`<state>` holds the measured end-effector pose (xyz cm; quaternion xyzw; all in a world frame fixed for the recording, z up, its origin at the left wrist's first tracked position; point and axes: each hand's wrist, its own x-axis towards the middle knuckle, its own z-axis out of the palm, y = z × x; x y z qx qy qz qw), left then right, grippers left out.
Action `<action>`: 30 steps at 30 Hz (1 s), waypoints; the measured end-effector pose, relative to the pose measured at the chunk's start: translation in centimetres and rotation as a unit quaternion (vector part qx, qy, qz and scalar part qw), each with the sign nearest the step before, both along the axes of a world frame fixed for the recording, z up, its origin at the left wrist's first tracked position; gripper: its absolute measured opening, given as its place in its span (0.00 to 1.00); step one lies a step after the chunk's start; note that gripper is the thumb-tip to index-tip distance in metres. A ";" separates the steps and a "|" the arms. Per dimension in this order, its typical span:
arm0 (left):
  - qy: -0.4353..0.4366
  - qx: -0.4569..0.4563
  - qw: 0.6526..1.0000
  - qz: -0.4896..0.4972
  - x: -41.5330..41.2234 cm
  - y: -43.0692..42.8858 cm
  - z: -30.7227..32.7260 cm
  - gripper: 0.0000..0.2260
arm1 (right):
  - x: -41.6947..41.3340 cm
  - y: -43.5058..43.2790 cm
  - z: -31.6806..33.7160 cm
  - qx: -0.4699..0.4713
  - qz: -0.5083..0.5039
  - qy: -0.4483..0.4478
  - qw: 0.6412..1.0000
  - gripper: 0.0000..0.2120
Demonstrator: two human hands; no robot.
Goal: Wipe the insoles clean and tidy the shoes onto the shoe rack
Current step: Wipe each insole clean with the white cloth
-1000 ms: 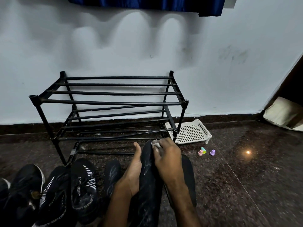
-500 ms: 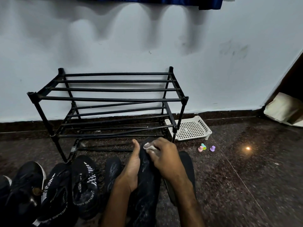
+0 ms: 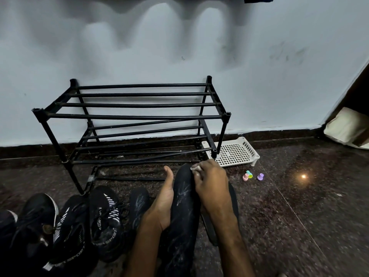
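Insole (image 3: 183, 206) held up before the shoe rack (image 3: 129, 116), steadied by left grip (image 3: 161, 206) clasped round its edge | white cloth (image 3: 194, 168) pinched in right grip (image 3: 211, 182), pressed onto toe end for wiping

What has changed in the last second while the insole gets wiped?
Little. The right hand, pinching the white wipe, rubbed leftward across the far tip of the insole, then back to its right edge. The left hand still holds the insole; shoes and rack have not moved.

The left edge crops the outermost shoe (image 3: 6, 223); the right hand (image 3: 212, 181) mostly hides the wipe (image 3: 194, 168).
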<state>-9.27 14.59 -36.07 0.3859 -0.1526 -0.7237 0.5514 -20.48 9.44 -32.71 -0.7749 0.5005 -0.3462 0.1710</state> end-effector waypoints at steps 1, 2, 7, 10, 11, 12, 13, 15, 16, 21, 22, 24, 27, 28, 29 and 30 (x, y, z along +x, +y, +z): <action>-0.001 0.002 1.000 0.005 -0.1 0.0 -0.1 0.42 | 0.3 0.1 0.2 -0.011 0.005 -0.019 1.000 0.07; 0.001 0.003 1.000 0.014 -0.2 -0.1 -0.2 0.42 | 0.6 0.2 0.3 -0.015 0.033 -0.033 0.999 0.07; 0.018 -0.009 1.000 0.020 0.0 -0.2 -0.5 0.44 | -0.3 0.5 0.1 0.053 0.119 0.016 0.991 0.07; 0.023 -0.010 1.000 0.005 -0.2 -0.1 -0.1 0.44 | -1.2 -0.3 0.1 0.030 0.012 0.033 0.999 0.06; 0.021 -0.008 1.000 0.003 -0.3 -0.1 0.0 0.44 | -0.9 -0.4 0.2 0.016 -0.002 0.025 1.000 0.06; 0.018 -0.010 1.000 0.003 -0.5 -0.1 0.1 0.44 | -0.5 -0.3 0.5 0.008 0.005 0.006 1.000 0.07; 0.017 -0.009 1.000 0.008 -0.5 -0.1 0.1 0.44 | 0.0 0.0 0.8 0.009 0.032 -0.012 0.999 0.07; 0.024 -0.009 0.999 0.021 -0.4 -0.1 0.2 0.44 | 0.7 0.6 0.8 0.028 0.113 -0.027 0.993 0.07; 0.027 -0.007 0.999 0.026 -0.2 -0.1 0.2 0.44 | 0.7 0.7 0.7 0.039 0.144 -0.025 0.989 0.07; 0.020 -0.016 1.000 -0.002 -0.2 -0.1 0.1 0.45 | -0.5 0.0 0.3 0.035 0.008 0.009 0.999 0.07; 0.015 -0.014 1.000 -0.001 -0.3 -0.1 0.0 0.45 | -0.2 0.2 0.4 0.034 -0.011 -0.008 0.999 0.07; 0.009 -0.013 1.000 0.008 -0.5 -0.2 -0.3 0.45 | 0.6 0.8 0.9 0.047 0.029 -0.044 0.997 0.07; -0.007 -0.016 1.000 0.025 0.1 -0.3 -0.8 0.46 | 0.4 1.2 0.5 0.075 0.135 -0.026 0.988 0.07; -0.009 -0.018 0.999 0.028 0.4 -0.3 -0.8 0.46 | 0.0 0.9 0.3 0.083 0.125 -0.001 0.989 0.07; -0.007 -0.019 1.000 0.023 0.6 -0.3 -0.8 0.47 | -0.5 0.5 0.1 0.086 0.092 0.014 0.992 0.07; -0.009 -0.019 1.000 0.016 0.6 -0.3 -0.6 0.48 | -0.8 0.2 0.0 0.079 0.051 0.017 0.995 0.07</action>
